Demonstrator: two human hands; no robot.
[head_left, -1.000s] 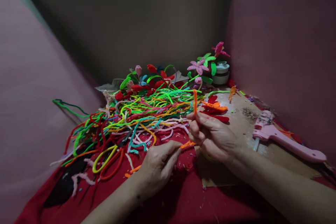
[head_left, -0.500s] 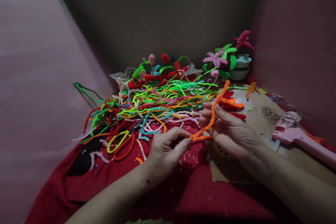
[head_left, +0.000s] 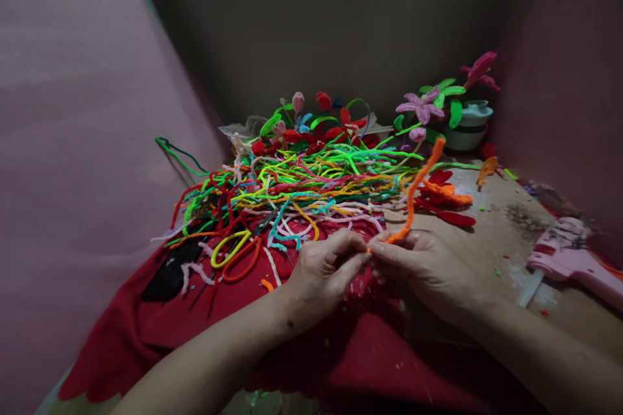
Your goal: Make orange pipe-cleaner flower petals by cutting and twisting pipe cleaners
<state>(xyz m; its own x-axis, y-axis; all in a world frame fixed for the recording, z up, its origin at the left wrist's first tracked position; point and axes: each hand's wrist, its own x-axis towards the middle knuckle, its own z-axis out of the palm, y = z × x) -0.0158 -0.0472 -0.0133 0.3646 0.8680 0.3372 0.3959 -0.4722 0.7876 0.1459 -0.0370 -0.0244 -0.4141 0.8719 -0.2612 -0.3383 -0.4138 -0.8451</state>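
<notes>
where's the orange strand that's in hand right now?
Head view, right of centre: the orange strand rises from where the left hand and right hand meet, just left of the red petals.

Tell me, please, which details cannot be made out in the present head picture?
In the head view:
Orange strip: lower end, hidden by the pinching left hand and right hand.
Pink glue gun: handle end, cut off by the right edge.
Dark specks on the board: too small to identify.
</notes>
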